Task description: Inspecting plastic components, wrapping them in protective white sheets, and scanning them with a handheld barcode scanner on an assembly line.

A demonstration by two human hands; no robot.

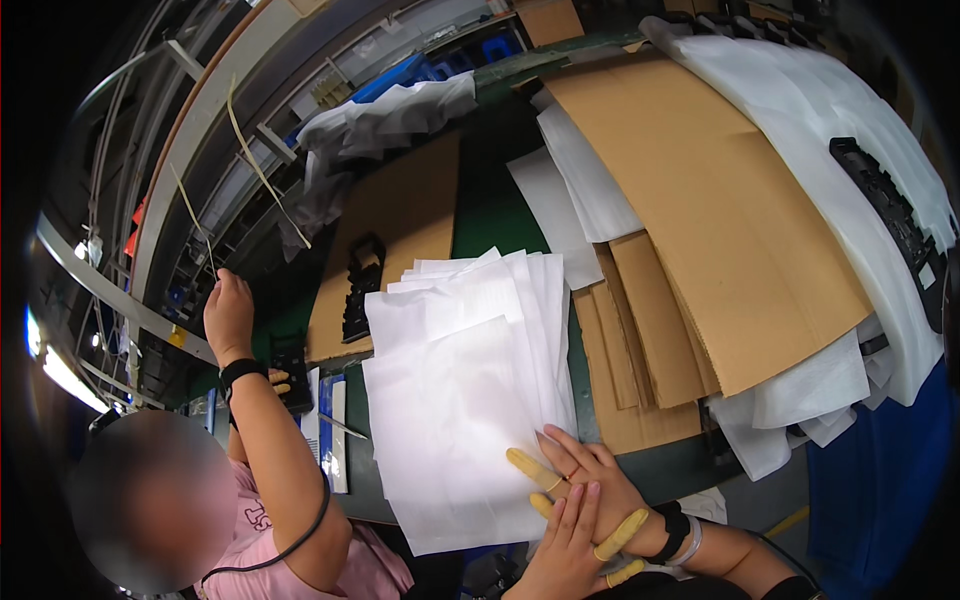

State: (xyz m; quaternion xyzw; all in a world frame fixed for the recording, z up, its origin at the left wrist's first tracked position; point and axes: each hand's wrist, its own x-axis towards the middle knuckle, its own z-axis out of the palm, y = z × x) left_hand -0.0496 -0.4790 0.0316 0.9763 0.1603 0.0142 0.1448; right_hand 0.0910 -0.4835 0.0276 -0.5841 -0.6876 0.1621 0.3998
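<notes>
My right hand (612,490) reaches in from the lower right, a black band at its wrist. Its fingers are stretched out at the lower right edge of a stack of thin white sheets (450,400). My left hand (565,555) comes up from the lower edge and lies against the right hand, its straight fingers crossing over the back of it. Yellow finger cots (622,533) cover some of the fingertips. No object shows in either hand, though the overlap hides part of both. The sheets lie fanned on the green table, overhanging its near edge.
At left, a co-worker in pink raises a hand (230,312) to a thin hanging strip (195,220). A black plastic frame (362,285) lies on cardboard. Brown cardboard sheets (720,200) are piled at right, beside white foam (800,90) and another black part (885,200). Tweezers (343,426) lie left of the stack.
</notes>
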